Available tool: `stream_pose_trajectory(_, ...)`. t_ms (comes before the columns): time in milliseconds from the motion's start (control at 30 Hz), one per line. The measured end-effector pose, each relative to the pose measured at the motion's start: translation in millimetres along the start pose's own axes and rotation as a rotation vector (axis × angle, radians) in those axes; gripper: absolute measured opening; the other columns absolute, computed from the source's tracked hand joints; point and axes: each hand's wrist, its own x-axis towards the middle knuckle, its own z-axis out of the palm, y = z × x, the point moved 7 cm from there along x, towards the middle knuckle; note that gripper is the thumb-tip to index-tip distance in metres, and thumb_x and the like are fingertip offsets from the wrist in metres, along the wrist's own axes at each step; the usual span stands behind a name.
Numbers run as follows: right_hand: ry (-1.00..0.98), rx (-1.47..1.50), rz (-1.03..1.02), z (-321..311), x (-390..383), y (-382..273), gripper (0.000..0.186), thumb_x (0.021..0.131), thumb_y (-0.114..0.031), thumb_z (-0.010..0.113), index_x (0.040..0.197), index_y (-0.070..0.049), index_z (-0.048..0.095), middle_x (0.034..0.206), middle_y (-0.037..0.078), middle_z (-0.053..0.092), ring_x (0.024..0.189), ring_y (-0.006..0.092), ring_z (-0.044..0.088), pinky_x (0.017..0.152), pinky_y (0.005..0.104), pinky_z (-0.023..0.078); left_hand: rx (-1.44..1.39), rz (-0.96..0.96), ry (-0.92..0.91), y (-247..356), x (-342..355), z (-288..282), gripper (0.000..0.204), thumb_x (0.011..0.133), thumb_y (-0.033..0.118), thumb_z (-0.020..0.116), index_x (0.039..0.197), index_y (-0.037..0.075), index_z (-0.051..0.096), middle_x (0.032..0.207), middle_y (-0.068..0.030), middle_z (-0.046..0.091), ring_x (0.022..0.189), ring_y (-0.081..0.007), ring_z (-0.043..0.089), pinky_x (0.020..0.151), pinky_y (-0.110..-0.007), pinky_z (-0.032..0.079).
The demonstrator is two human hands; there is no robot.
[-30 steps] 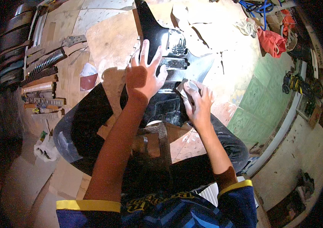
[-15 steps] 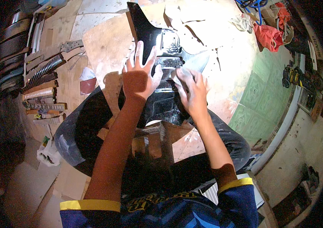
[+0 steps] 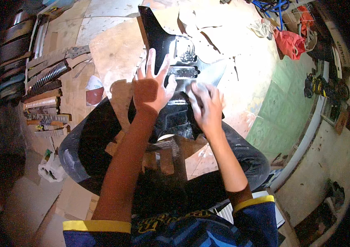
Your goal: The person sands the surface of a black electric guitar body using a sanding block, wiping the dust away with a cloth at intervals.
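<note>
A glossy black electric guitar body (image 3: 175,117) with long horns and routed cavities lies in front of me between my bent legs. My left hand (image 3: 152,86) rests on its left part with fingers spread, holding nothing. My right hand (image 3: 208,103) is closed on a pale folded pad (image 3: 193,92), partly hidden by my blurred fingers, against the body's right part beside the middle cavities. The far right horn shows a pale grey sheen.
Guitar necks and long metal files or strips (image 3: 49,82) lie at my left. A light board (image 3: 109,49) spreads under the guitar. A red cloth bag (image 3: 288,45), blue hose (image 3: 280,10) and a black-and-yellow tool (image 3: 315,86) sit at the right.
My right hand has moved up and left across the body from a second ago, still with the pad, its fingers now blurred. My left hand stays spread on the guitar.
</note>
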Motion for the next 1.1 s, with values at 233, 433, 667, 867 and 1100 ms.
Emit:
stream_pose_trajectory(233, 0.025, -0.014, -0.081, -6.3, -26.7, 5.0, 0.051, 0.081, -0.008, 0.076, 0.129, -0.024, 0.068, 0.126, 0.012, 0.060, 0.114, 0.0375, 0.054, 0.095, 0.0495, 0.046, -0.007, 0.022, 0.009, -0.2, 0.7, 0.8, 0.068, 0.085, 0.029, 0.072, 0.150, 0.029, 0.052, 0.162, -0.0149, 0.037, 0.136, -0.0405, 0.047, 0.109, -0.053, 0.044)
stream_pose_trajectory(433, 0.050, -0.005, -0.012, 0.4, -6.2, -5.3, 0.052, 0.082, -0.011, 0.077, 0.131, -0.026, 0.068, 0.127, 0.012, 0.060, 0.115, 0.0363, 0.055, 0.095, 0.0504, 0.045, 0.007, 0.014, 0.013, -1.7, -2.7, -1.4, 0.066, 0.085, 0.028, 0.071, 0.149, 0.029, 0.053, 0.160, -0.0180, 0.039, 0.135, -0.0414, 0.048, 0.108, -0.053, 0.045)
stream_pose_trajectory(667, 0.076, -0.001, 0.000, -3.0, 10.2, -7.3, 0.045, 0.085, -0.014, 0.077, 0.128, -0.026, 0.069, 0.126, 0.011, 0.061, 0.113, 0.0370, 0.056, 0.094, 0.0493, 0.046, -0.008, -0.003, -0.003, -1.2, 0.0, -1.2, 0.067, 0.084, 0.028, 0.072, 0.149, 0.028, 0.054, 0.161, -0.0179, 0.037, 0.136, -0.0417, 0.047, 0.109, -0.054, 0.044)
stream_pose_trajectory(867, 0.081, -0.026, -0.016, -6.1, -18.7, -0.1, 0.046, 0.082, -0.010, 0.078, 0.126, -0.025, 0.070, 0.124, 0.014, 0.062, 0.114, 0.0380, 0.057, 0.096, 0.0509, 0.045, 0.004, 0.016, -0.003, -0.3, 0.1, 1.9, 0.069, 0.084, 0.029, 0.072, 0.150, 0.029, 0.052, 0.162, -0.0154, 0.036, 0.135, -0.0411, 0.048, 0.108, -0.054, 0.045)
stream_pose_trajectory(1100, 0.067, -0.018, 0.017, -1.9, -21.2, -1.0, 0.046, 0.084, -0.013, 0.077, 0.128, -0.027, 0.069, 0.129, 0.015, 0.060, 0.115, 0.0373, 0.056, 0.099, 0.0524, 0.043, 0.001, 0.010, -0.018, -0.9, -1.1, -1.1, 0.070, 0.084, 0.028, 0.071, 0.151, 0.030, 0.051, 0.162, -0.0159, 0.036, 0.135, -0.0418, 0.048, 0.108, -0.054, 0.045)
